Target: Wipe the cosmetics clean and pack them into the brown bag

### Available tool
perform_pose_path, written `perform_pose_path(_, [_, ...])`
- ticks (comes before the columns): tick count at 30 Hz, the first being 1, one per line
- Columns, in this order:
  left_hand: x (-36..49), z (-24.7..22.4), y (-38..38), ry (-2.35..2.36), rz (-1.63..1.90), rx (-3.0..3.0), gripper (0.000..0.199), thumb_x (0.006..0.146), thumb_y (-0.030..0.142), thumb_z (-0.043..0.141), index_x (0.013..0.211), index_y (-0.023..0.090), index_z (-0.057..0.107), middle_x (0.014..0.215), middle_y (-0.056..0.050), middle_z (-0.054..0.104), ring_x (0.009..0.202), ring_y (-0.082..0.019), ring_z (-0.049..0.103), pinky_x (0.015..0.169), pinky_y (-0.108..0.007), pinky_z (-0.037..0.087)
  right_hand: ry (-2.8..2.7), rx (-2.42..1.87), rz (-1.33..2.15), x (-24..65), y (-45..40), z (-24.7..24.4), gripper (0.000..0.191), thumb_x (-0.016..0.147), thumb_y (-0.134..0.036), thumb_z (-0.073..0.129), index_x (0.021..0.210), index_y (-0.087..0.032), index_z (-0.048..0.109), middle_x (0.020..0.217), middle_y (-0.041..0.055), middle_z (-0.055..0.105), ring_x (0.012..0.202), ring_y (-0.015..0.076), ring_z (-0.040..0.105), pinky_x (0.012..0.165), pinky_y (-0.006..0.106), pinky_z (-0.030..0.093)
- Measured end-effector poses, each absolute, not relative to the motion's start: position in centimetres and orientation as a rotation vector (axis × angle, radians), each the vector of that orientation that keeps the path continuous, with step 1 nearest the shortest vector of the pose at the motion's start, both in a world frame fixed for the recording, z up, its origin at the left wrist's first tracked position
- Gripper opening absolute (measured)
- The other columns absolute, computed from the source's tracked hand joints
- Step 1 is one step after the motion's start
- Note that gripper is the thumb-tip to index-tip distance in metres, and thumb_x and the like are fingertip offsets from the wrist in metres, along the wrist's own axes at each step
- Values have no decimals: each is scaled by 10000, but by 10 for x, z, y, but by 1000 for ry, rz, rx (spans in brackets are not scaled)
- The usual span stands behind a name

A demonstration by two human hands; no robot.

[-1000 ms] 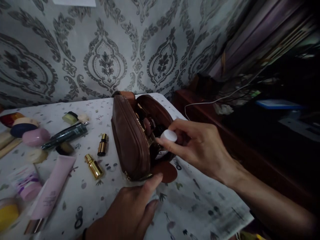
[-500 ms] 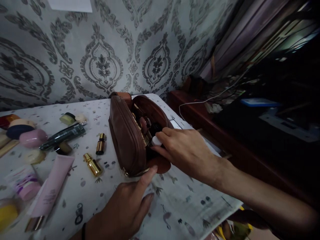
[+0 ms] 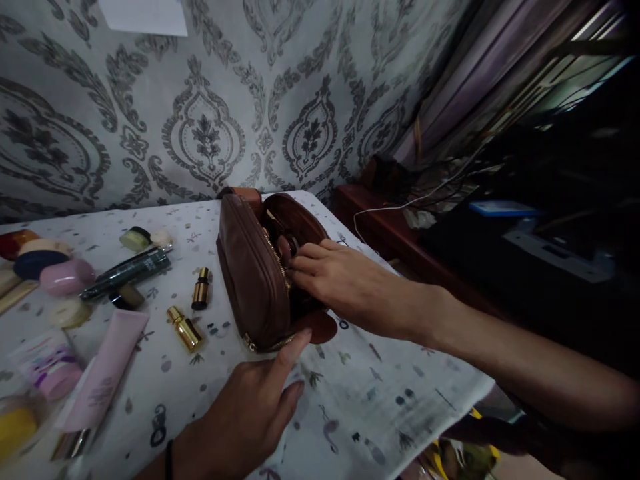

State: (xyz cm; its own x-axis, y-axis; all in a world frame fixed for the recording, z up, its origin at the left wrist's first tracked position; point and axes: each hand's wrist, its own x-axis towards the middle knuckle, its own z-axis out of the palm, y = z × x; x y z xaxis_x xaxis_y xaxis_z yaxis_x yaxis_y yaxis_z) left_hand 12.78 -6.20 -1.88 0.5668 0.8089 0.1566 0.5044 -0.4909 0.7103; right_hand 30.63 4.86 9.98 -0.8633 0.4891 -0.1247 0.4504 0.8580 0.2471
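Observation:
The brown zippered makeup bag [image 3: 253, 273] lies unzipped on the cloth-covered table, its opening toward the right. My right hand [image 3: 345, 287] reaches into the opening; its fingertips are hidden inside, so whatever they touch or hold cannot be seen. My left hand [image 3: 250, 407] rests at the near end of the bag, its outstretched finger touching the brown end flap [image 3: 324, 328] by the zipper, fingers apart and holding nothing. Left of the bag lie a gold bottle [image 3: 185, 330] and a smaller black-and-gold bottle [image 3: 201, 289].
Farther left are a pink tube [image 3: 107, 367], a dark green tube [image 3: 127, 272], a pink rounded container [image 3: 67, 275] and several other cosmetics. A patterned wall [image 3: 205, 127] stands behind the table. To the right is dark red furniture [image 3: 373, 215] with a white cable.
My right hand has moved left and deeper into the bag. The white round cap beside its fingers is out of sight now. My left hand stays nearly still.

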Motion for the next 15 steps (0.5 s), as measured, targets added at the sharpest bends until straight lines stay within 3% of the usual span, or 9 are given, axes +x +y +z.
perform_pose_path(4, [127,-17,-62,1044,633,2175,571,1001,246,400,1553,234,256,1165,-87,750,951,-211,743,865,-325,596,2820,659,291,307,55,105,88,849,-85,632,891,-153,669,915,80,678,909,231,528,760,358,350])
perform_pose_path(9, [127,-16,-61,1024,656,2176,591,992,233,413,1558,236,242,1316,-112,680,1061,-227,721,902,-350,592,2859,661,299,310,53,105,96,849,-76,641,846,-167,672,887,74,692,884,221,521,738,347,330])
perform_pose_path(15, [126,-14,-60,1029,639,2170,591,983,215,411,1552,214,253,1346,-129,658,1071,-240,717,898,-365,592,2822,658,214,305,55,101,115,863,-53,615,844,-146,681,876,77,698,886,220,536,734,351,336])
